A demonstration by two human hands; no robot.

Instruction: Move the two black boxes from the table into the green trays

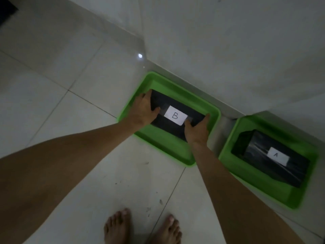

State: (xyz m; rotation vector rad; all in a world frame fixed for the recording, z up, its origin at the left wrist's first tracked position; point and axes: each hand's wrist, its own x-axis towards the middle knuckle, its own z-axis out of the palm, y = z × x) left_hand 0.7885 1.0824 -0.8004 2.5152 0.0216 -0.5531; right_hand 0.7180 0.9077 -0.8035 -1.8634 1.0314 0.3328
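1. My left hand (143, 110) grips the left end of the black box marked B (177, 115); the fingers wrap over the far edge and the thumb lies on the top face, just beside the white paper label (175, 115).
2. My right hand (197, 130) grips the right end of the same box; the thumb rests on top at the label's right corner and the fingers curl around the end face. Both hands are closed on the box.
3. The box marked B sits inside the left green tray (158, 141), within its rim, long side running roughly parallel to the wall. I cannot tell whether its underside is fully down on the tray floor.
4. The black box marked A (274, 157) lies in the right green tray (255, 182), untouched by either hand, with its own white label facing up. Its wrapping looks glossy and creased.
5. The two trays stand just beside each other on the white tiled floor (61, 103), both close against the base of the white wall (228, 41).
6. My bare feet (142, 228) stand on the tiles near the lower edge of the view, well apart from the trays.
7. Lighting is dim; a small bright reflection (140, 55) shows on the tile near the wall corner.
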